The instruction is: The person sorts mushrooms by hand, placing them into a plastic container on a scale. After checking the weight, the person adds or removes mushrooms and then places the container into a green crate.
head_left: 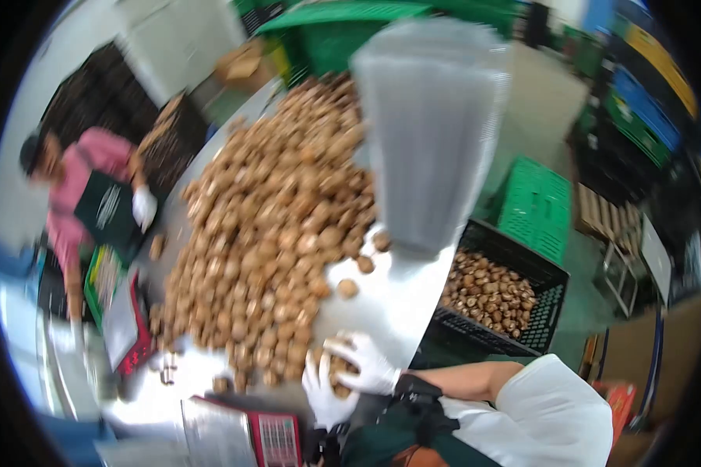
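Note:
Both my hands wear white gloves and come together at the near edge of a metal table (401, 292). A few brown mushrooms (339, 372) sit cupped between them. My right hand (368, 364) curls over these mushrooms from the right, and my left hand (325, 395) closes round them from the left and below. The fingers are slightly blurred. Just beyond my hands spreads a large heap of brown mushrooms (265, 226), with some loose ones at its right edge.
A tall stack of clear plastic trays (432, 140) stands on the table's right. Beside the table are a black crate (549, 311) of mushrooms and a green crate (536, 206). Red-edged packaging (276, 437) lies near my left hand. A co-worker (93, 194) works across the table, left.

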Demonstrator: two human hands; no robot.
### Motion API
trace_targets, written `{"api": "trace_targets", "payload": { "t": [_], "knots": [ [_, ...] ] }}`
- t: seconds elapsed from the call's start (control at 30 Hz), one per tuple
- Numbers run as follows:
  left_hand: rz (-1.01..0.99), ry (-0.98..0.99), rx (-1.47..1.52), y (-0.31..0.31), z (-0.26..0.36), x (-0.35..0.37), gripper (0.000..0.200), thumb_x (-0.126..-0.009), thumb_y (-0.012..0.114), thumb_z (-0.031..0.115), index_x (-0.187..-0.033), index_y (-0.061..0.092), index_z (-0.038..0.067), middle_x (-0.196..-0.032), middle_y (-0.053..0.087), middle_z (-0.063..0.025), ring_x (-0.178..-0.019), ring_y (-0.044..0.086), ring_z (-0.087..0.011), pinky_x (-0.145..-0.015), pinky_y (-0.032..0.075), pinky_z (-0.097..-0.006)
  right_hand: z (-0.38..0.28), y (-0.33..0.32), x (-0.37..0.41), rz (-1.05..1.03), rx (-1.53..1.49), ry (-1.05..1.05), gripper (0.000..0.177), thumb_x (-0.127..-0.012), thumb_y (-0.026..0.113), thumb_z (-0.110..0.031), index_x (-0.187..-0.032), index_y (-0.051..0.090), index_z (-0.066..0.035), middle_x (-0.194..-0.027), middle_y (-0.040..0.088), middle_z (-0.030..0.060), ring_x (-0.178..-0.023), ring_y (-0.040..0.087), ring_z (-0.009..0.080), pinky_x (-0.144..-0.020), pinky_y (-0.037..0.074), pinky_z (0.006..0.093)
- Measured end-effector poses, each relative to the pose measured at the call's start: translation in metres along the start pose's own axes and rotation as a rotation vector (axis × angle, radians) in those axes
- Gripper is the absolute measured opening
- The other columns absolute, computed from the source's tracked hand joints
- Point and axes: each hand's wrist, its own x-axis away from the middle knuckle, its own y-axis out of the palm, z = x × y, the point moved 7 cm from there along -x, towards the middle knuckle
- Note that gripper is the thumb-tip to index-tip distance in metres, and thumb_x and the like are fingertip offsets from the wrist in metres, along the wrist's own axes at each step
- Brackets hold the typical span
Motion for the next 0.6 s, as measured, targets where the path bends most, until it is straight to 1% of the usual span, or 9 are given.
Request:
{"api": "trace_targets", "payload": {
  "t": [0.1, 0.13, 0.17, 0.27, 0.37, 0.47, 0.5, 0.53, 0.6],
  "knots": [
    [0.035, -0.115, 0.126, -0.013, 0.002, -0.009, 0.095, -0.072, 0.082, 0.031, -0.154, 0.039, 0.011, -0.158, 0.03, -0.0291, -0.138, 0.035, -0.0517, -0.113, 0.033, -0.0561, -0.002, 0.001, -0.018, -0.064, 0.011, 0.004, 0.064, -0.076, 0.073, -0.028, -0.137, 0.061, -0.01, -0.139, 0.054, 0.0237, -0.13, 0.046, 0.043, -0.113, 0.038, 0.0503],
    [0.085, -0.122, 0.12, -0.016, 0.001, -0.013, 0.097, -0.07, 0.083, 0.027, -0.155, 0.039, 0.011, -0.159, 0.028, -0.0285, -0.136, 0.037, -0.0506, -0.114, 0.033, -0.0556, -0.002, 0.001, -0.023, -0.063, -0.031, 0.096, 0.064, -0.077, 0.072, -0.026, -0.137, 0.061, -0.009, -0.14, 0.055, 0.0221, -0.13, 0.047, 0.0418, -0.113, 0.037, 0.0492],
    [0.085, -0.158, 0.14, -0.02, 0.0, -0.016, 0.094, -0.071, 0.082, 0.02, -0.154, 0.037, 0.008, -0.16, 0.028, -0.0289, -0.139, 0.036, -0.0476, -0.115, 0.032, -0.0524, 0.001, 0.007, -0.03, -0.063, -0.156, 0.121, 0.064, -0.079, 0.073, -0.024, -0.139, 0.059, -0.007, -0.138, 0.056, 0.0222, -0.129, 0.049, 0.041, -0.113, 0.038, 0.0478],
    [0.133, -0.155, 0.241, -0.024, -0.009, -0.016, 0.096, -0.068, 0.079, 0.017, -0.154, 0.038, 0.01, -0.161, 0.028, -0.0252, -0.14, 0.036, -0.0459, -0.117, 0.031, -0.0504, 0.022, 0.027, -0.031, -0.136, -0.392, 0.214, 0.061, -0.086, 0.074, -0.015, -0.144, 0.055, -0.005, -0.135, 0.057, 0.02, -0.125, 0.056, 0.0331, -0.109, 0.044, 0.0397],
    [0.105, -0.206, 0.292, -0.027, -0.018, -0.018, 0.092, -0.068, 0.076, 0.017, -0.153, 0.041, 0.013, -0.161, 0.028, -0.0236, -0.142, 0.034, -0.0452, -0.119, 0.029, -0.0496, 0.029, 0.039, -0.033, -0.165, -0.636, 0.363, 0.058, -0.09, 0.073, -0.009, -0.144, 0.054, -0.002, -0.135, 0.057, 0.0156, -0.127, 0.055, 0.0254, -0.11, 0.043, 0.0356],
    [0.118, -0.227, 0.303, -0.03, -0.023, -0.026, 0.091, -0.069, 0.076, 0.019, -0.153, 0.042, 0.014, -0.162, 0.028, -0.0219, -0.142, 0.034, -0.0445, -0.118, 0.03, -0.0487, 0.028, 0.041, -0.045, -0.183, -0.682, 0.376, 0.06, -0.092, 0.072, -0.009, -0.146, 0.05, 0.001, -0.145, 0.053, 0.0154, -0.133, 0.051, 0.0238, -0.113, 0.04, 0.036],
    [0.134, -0.209, 0.285, -0.034, -0.021, -0.029, 0.091, -0.069, 0.075, 0.019, -0.153, 0.042, 0.014, -0.162, 0.027, -0.0218, -0.141, 0.035, -0.0441, -0.118, 0.03, -0.0488, 0.027, 0.042, -0.046, -0.171, -0.807, 0.432, 0.058, -0.093, 0.071, -0.009, -0.146, 0.049, 0.002, -0.149, 0.051, 0.0149, -0.135, 0.049, 0.0236, -0.114, 0.04, 0.0361],
    [0.154, -0.196, 0.277, -0.041, -0.019, -0.033, 0.091, -0.068, 0.076, 0.02, -0.153, 0.042, 0.014, -0.162, 0.027, -0.0222, -0.14, 0.036, -0.0438, -0.118, 0.03, -0.0489, 0.014, 0.035, -0.056, -0.167, -0.762, 0.354, 0.06, -0.092, 0.07, -0.009, -0.147, 0.049, 0.002, -0.149, 0.051, 0.0143, -0.135, 0.05, 0.0237, -0.115, 0.039, 0.0364],
    [0.236, -0.155, 0.271, -0.058, -0.014, -0.039, 0.091, -0.067, 0.075, 0.02, -0.152, 0.044, 0.015, -0.162, 0.027, -0.0227, -0.14, 0.036, -0.0442, -0.118, 0.03, -0.0489, -0.008, 0.02, -0.076, -0.184, -0.427, 0.095, 0.062, -0.09, 0.07, -0.007, -0.147, 0.048, 0.001, -0.149, 0.051, 0.014, -0.136, 0.049, 0.024, -0.116, 0.037, 0.0369]
  ]
}}
